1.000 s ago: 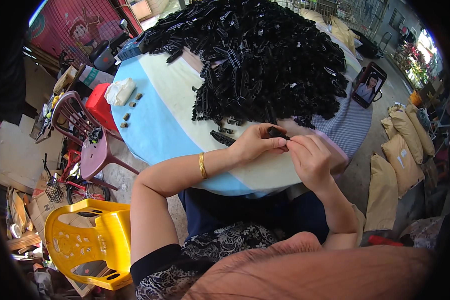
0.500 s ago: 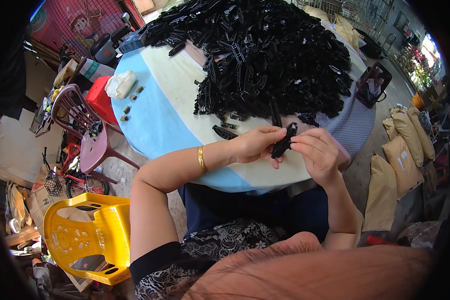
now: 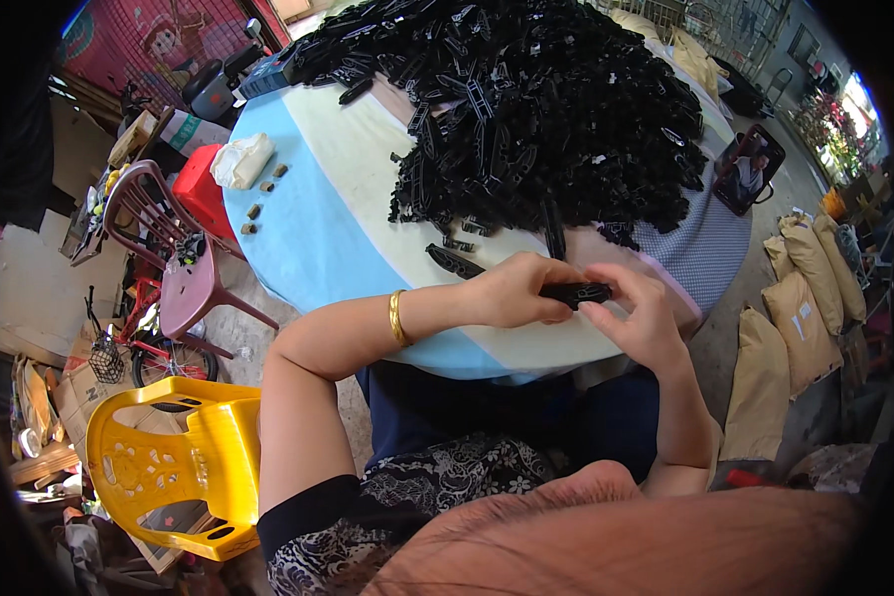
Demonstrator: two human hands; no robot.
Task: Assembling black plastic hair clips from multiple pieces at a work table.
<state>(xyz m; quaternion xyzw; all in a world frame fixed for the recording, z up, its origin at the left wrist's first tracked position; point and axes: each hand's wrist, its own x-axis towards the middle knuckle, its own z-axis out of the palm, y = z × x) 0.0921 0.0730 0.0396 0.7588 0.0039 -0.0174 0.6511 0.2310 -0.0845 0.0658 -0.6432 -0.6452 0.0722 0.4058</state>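
My left hand (image 3: pixel 512 290) and my right hand (image 3: pixel 638 316) meet over the near edge of a round table (image 3: pixel 308 238), both gripping one long black plastic part (image 3: pixel 576 293) held level between them. A gold bangle (image 3: pixel 396 317) circles my left wrist. Just beyond my hands a big heap of the same black plastic parts (image 3: pixel 536 109) covers the table's far half. A few loose black parts (image 3: pixel 454 260) lie on the cloth beside my left hand.
A phone in a stand (image 3: pixel 748 171) leans at the table's right. White crumpled cloth (image 3: pixel 240 159) and small brown bits lie at its left. A maroon chair (image 3: pixel 174 258), a yellow plastic chair (image 3: pixel 164 467) and a bicycle stand left; tan sacks (image 3: pixel 795 328) right.
The black part stood tilted upright between my hands half a second ago; it now lies level. Both hands have shifted slightly toward me from the pile.
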